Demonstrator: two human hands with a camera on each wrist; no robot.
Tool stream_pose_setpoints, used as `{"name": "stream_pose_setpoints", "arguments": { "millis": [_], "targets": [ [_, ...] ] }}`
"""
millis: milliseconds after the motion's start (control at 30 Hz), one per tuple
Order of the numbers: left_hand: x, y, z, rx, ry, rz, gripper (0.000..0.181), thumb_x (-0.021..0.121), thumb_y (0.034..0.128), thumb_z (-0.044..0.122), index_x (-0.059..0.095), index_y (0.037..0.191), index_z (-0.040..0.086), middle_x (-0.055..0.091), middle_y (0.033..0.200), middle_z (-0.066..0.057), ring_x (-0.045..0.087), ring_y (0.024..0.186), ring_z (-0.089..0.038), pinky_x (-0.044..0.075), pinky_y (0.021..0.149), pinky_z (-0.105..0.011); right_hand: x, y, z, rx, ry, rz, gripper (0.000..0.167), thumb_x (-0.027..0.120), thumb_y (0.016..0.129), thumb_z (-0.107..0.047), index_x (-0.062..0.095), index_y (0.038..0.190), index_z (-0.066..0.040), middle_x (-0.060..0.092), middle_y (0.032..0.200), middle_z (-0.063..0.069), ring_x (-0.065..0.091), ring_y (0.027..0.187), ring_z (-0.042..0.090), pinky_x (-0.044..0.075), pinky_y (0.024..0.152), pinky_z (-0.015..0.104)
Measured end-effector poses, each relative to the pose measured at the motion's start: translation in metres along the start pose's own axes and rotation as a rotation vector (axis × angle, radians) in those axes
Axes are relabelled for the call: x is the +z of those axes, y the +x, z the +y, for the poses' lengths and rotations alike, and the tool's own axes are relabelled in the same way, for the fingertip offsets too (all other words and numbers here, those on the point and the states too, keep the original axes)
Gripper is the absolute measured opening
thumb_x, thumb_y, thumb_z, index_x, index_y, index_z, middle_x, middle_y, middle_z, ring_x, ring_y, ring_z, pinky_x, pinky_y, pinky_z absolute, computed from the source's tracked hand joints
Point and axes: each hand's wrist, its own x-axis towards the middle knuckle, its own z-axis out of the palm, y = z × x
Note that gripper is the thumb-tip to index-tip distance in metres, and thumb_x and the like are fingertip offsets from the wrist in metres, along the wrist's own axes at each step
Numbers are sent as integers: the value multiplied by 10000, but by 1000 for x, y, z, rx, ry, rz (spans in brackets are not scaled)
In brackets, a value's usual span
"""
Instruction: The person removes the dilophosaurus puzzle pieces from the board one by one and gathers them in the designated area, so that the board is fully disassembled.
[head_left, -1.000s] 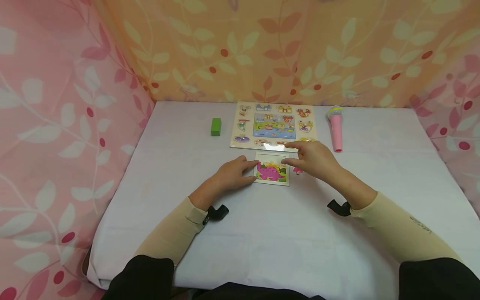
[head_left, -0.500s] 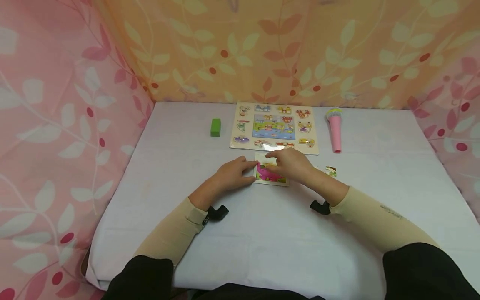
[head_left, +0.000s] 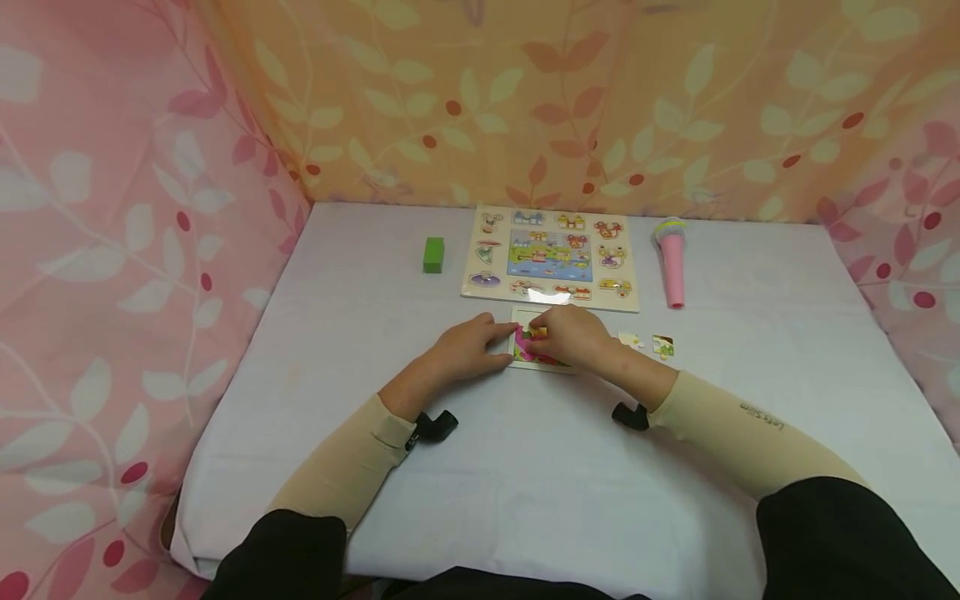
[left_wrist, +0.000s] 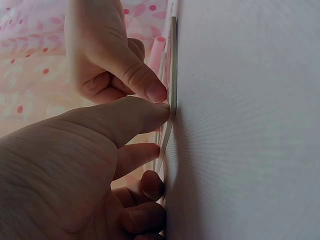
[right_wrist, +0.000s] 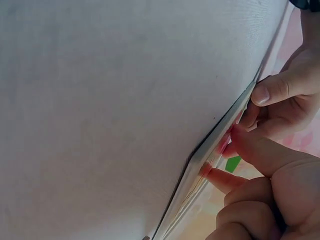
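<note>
A small framed jigsaw puzzle [head_left: 525, 363] with a pink dinosaur lies flat on the white table. My left hand [head_left: 467, 346] rests against its left edge, index finger and thumb extended and apart; in the left wrist view the left hand [left_wrist: 75, 150] has its other fingers curled near the cloth. Over the puzzle's right part lies my right hand [head_left: 577, 337], hiding much of the picture. In the right wrist view the thumb and index finger of the right hand [right_wrist: 265, 185] touch the puzzle [right_wrist: 220, 135] with a gap between them. No piece shows between those fingers.
Two loose puzzle pieces lie right of the puzzle: a pale piece [head_left: 630, 340] and a green-brown piece [head_left: 663, 346]. Behind the puzzle lies a larger picture board [head_left: 483, 292]. A green block [head_left: 433, 255] stands to its left, a pink toy microphone [head_left: 673, 267] to its right.
My right hand has moved left and slightly down over the puzzle, covering more of the dinosaur. The loose pieces behind its wrist have come into sight. My left hand has stayed put.
</note>
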Motion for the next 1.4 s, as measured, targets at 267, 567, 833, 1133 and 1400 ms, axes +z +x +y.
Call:
{"name": "stream_pose_setpoints", "arguments": {
  "millis": [267, 567, 833, 1133, 1400],
  "targets": [
    [-1, 0, 1, 15, 19, 11, 617, 683, 972, 413, 504, 1537, 241, 503, 990, -9, 491, 794, -157, 375, 647, -291, -2, -1, -3, 39, 24, 31, 339, 787, 917, -311, 763, 1132, -50, 749, 1095, 97, 680, 901, 236, 545, 773, 434],
    [-1, 0, 3, 18, 21, 10, 618, 691, 970, 386, 509, 1533, 209, 522, 1003, -20, 496, 792, -176, 387, 652, -305, -3, 0, -3, 39, 48, 17, 344, 801, 910, -317, 735, 1111, -46, 741, 1058, 97, 625, 809, 213, 527, 770, 418],
    [0, 0, 2, -8, -36, 30, 627, 712, 958, 378, 515, 1516, 169, 565, 1095, -28, 525, 897, -184, 446, 753, -341, -4, 1, -2, 34, 82, 17, 341, 818, 897, -310, 714, 1095, -54, 719, 920, 63, 607, 772, 210, 507, 731, 397],
    [-1, -1, 3, -24, -73, 43, 638, 725, 952, 375, 512, 1501, 130, 582, 1159, -30, 523, 983, -181, 458, 833, -363, -2, 2, -1, 11, 110, 47, 316, 835, 882, -260, 667, 1067, -67, 643, 767, 19, 576, 716, 196, 467, 672, 368],
    [0, -1, 2, -23, -71, 39, 625, 726, 950, 368, 522, 1492, 134, 583, 1150, -31, 522, 974, -186, 456, 826, -363, 0, -1, -3, -11, 138, 65, 286, 833, 878, -196, 647, 1053, -67, 665, 777, 20, 607, 736, 198, 490, 716, 383]
  ]
}}
